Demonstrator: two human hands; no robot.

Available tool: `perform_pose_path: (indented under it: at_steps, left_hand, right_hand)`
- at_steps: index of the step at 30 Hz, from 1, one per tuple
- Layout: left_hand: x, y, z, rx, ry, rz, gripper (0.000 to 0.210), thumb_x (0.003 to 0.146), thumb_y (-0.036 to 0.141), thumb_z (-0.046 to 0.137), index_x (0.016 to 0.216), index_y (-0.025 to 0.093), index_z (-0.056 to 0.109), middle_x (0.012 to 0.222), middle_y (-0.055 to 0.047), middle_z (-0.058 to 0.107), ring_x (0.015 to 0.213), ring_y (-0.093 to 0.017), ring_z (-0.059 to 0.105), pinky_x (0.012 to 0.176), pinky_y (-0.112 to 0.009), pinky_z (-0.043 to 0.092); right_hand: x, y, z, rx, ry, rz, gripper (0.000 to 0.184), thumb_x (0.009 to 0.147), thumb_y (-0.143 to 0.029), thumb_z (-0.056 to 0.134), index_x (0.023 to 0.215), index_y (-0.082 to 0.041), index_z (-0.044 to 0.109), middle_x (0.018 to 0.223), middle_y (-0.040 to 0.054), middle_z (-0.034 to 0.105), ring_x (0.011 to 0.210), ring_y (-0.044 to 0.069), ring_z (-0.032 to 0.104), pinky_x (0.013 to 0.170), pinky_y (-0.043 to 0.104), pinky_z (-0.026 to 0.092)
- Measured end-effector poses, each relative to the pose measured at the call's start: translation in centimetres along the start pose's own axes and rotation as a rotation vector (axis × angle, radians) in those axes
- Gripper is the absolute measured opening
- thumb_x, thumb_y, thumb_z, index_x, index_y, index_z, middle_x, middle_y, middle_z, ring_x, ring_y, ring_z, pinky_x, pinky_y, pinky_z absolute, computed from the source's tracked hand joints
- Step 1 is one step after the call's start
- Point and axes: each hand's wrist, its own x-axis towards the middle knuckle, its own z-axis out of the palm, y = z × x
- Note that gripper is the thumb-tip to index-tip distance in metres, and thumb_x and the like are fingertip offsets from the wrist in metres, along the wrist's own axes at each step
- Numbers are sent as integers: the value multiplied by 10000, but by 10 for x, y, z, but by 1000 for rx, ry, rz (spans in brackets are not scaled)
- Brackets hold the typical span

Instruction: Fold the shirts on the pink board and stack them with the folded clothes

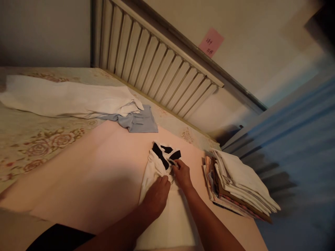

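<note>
A white garment with black trim [172, 216] lies lengthwise on a pale pink cloth, its black-edged collar end bunched at the far side. My left hand [158, 195] is closed, its fingers pinching the white fabric just below the trim. Close beside it, my right hand [181, 173] pinches a black-trimmed edge near the collar. Both hands rest low over the garment, and the fingertips partly hide the fabric they grip.
A stack of folded clothes [240, 181] stands to the right. Behind on the left, a white garment [68, 99] overlaps a grey-blue one [143, 120]. A radiator [157, 59] lines the wall, with a pink note [211, 42] above it. Blue curtains [300, 157] hang at right.
</note>
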Motion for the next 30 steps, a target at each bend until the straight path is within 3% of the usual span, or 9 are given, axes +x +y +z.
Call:
perform_pose_path:
  at_steps: [3,8,15,23,27,30]
  left_hand:
    - [0,1,0,14,-6,-11,261,901,49,331,918,167,563,1031,-69,545,964,-214,480,846,-352,422]
    - [-1,1,0,-2,22,-2,263,903,48,336,934,168,568,1030,-63,548,960,-208,487,856,-346,428]
    - [-1,1,-3,16,27,29,273,887,21,337,931,158,569,1022,-73,549,960,-206,493,870,-344,432]
    - [-2,2,0,37,45,43,269,878,22,343,921,162,569,1006,-69,550,930,-212,497,847,-358,446]
    - [-3,2,0,36,65,39,291,881,18,331,976,166,564,1036,-70,541,949,-213,495,837,-353,454]
    - [-3,2,0,19,89,38,314,877,13,325,1022,170,555,1046,-69,536,950,-210,495,839,-352,456]
  right_hand:
    - [-1,-1,5,59,-23,29,233,750,-305,538,916,-210,672,723,-23,643,645,144,550,638,252,432]
    - [-1,0,5,279,-207,62,266,790,-395,552,953,-210,651,715,-22,628,599,134,571,576,243,449]
    - [3,12,2,283,-166,92,159,769,-293,522,837,-206,636,703,-18,623,527,118,549,527,244,443]
    - [2,12,12,318,-308,23,226,744,-214,491,878,-217,673,875,16,687,745,148,643,733,285,522]
    - [-1,11,-3,320,-346,-18,227,772,-223,499,916,-212,675,925,32,699,835,168,663,799,311,524]
    - [-10,7,-21,209,-313,-135,220,830,-248,503,968,-217,671,983,44,696,916,180,647,851,325,501]
